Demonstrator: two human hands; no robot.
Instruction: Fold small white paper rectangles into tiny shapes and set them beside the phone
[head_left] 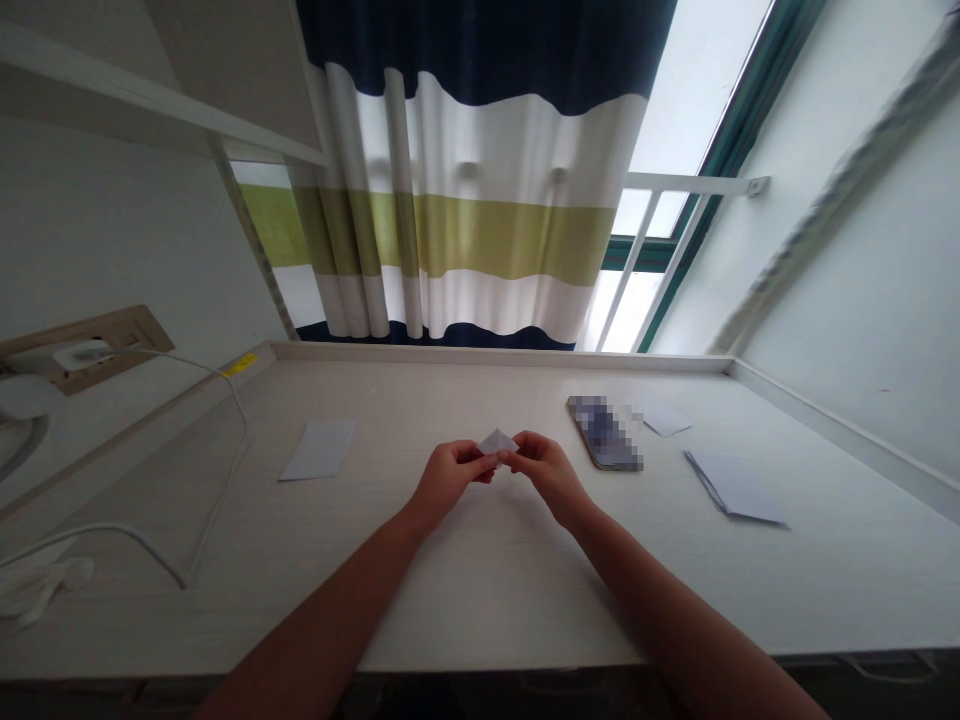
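A small piece of folded white paper [499, 440] is held between my two hands, its pointed corner facing away from me. My left hand [456, 474] pinches its left side, and my right hand [541, 466] pinches the right side. Both thumbs meet at the paper's near edge. Fingers cover its lower part, so the folds there are hidden. To the right of my right hand lies a phone [604, 434] with a blurred screen. A flat sheet of white paper [319, 450] rests on the desk to the left.
A stack of white paper [739, 487] and another white sheet [666, 417] lie on the right of the desk [480, 580]. A white cable [238, 440] runs from the wall socket [90, 345] across the left side. A raised rim borders the desk's back, before a striped curtain [495, 235].
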